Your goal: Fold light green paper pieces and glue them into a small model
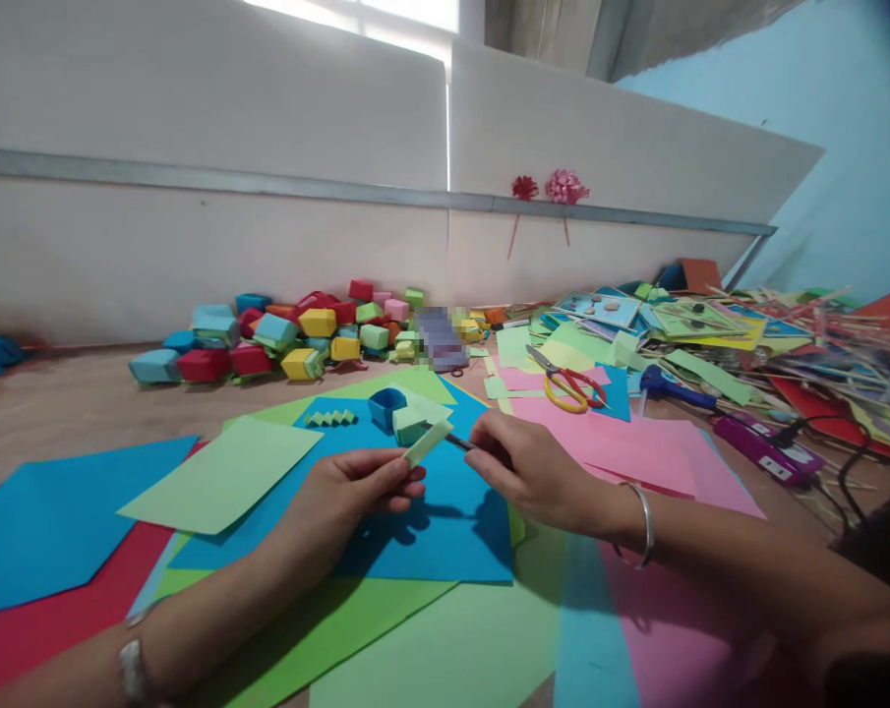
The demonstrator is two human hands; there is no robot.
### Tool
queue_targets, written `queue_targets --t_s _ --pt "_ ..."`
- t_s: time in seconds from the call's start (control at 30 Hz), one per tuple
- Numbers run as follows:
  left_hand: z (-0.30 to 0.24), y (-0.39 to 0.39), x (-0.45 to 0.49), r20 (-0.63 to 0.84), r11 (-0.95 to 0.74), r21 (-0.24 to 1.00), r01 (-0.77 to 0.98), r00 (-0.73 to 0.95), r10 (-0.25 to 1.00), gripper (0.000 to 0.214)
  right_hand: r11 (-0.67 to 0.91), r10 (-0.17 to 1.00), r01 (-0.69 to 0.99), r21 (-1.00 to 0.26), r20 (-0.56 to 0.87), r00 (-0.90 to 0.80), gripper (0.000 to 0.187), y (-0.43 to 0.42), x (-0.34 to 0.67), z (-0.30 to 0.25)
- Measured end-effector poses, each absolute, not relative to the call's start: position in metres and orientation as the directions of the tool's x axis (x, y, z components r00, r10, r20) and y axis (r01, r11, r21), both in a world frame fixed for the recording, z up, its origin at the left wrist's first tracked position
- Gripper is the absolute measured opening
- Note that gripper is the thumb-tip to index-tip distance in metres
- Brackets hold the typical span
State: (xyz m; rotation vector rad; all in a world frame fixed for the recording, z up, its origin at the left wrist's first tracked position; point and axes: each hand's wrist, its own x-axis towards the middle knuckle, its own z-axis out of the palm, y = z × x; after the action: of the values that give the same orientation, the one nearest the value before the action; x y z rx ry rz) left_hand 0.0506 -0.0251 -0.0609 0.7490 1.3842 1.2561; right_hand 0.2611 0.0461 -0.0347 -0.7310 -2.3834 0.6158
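Observation:
My left hand (363, 484) pinches a narrow light green paper strip (430, 442) between thumb and fingers, its free end slanting up to the right. My right hand (519, 462) is closed around a thin dark metal tool (459, 442) that points at the strip; its kind I cannot make out. Just behind the strip are a small light green folded paper box (406, 425) and a blue one (386, 403). A zigzag-folded green strip (330, 419) lies to their left. Blue sheets (445, 551) spread beneath both hands.
Folded paper boxes in many colours (282, 339) are heaped at the back left. Scissors with yellow and red handles (566, 383) lie on pink paper at the right, near a blue glue gun (673, 387) and a purple power strip (765, 450). Paper scraps and sticks (820, 324) pile up beyond.

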Motion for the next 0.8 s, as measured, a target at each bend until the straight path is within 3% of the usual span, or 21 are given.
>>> queue_targets --t_s 0.13,0.27,0.37,0.5,0.67,0.73,0.8 --pt "-0.059 -0.030 0.055 -0.256 0.232 0.964 -0.131 -0.220 0.941 0.022 0.768 0.573 0.272 -0.579 0.433 -0.695 0.011 0.044 0.259 -0.036" --pt "-0.055 -0.035 0.060 -0.251 0.222 0.964 -0.149 -0.215 0.944 0.032 0.662 0.666 0.237 -0.711 0.412 -0.622 0.013 0.042 0.257 -0.039" --pt "-0.057 -0.037 0.063 -0.261 0.222 0.957 -0.189 -0.216 0.941 0.035 0.550 0.726 0.195 -0.812 0.349 -0.593 0.014 0.038 0.254 -0.043" --pt "-0.060 -0.038 0.063 -0.225 0.181 0.964 -0.196 -0.228 0.947 0.029 0.527 0.735 0.150 -0.837 0.359 -0.575 0.012 0.037 0.255 -0.042" --pt "-0.057 -0.032 0.056 -0.192 0.133 0.975 -0.175 -0.386 0.902 0.021 0.574 0.616 0.358 -0.737 0.100 -0.782 0.006 0.055 0.264 -0.030" --pt "-0.054 -0.030 0.056 -0.173 0.114 0.980 -0.165 -0.411 0.895 0.019 0.580 0.658 0.441 -0.685 0.075 -0.750 0.004 0.062 0.267 -0.027" --pt "-0.052 -0.029 0.057 -0.140 0.099 0.987 -0.126 -0.379 0.915 0.018 0.536 0.740 0.453 -0.712 0.140 -0.658 0.009 0.065 0.266 -0.026"
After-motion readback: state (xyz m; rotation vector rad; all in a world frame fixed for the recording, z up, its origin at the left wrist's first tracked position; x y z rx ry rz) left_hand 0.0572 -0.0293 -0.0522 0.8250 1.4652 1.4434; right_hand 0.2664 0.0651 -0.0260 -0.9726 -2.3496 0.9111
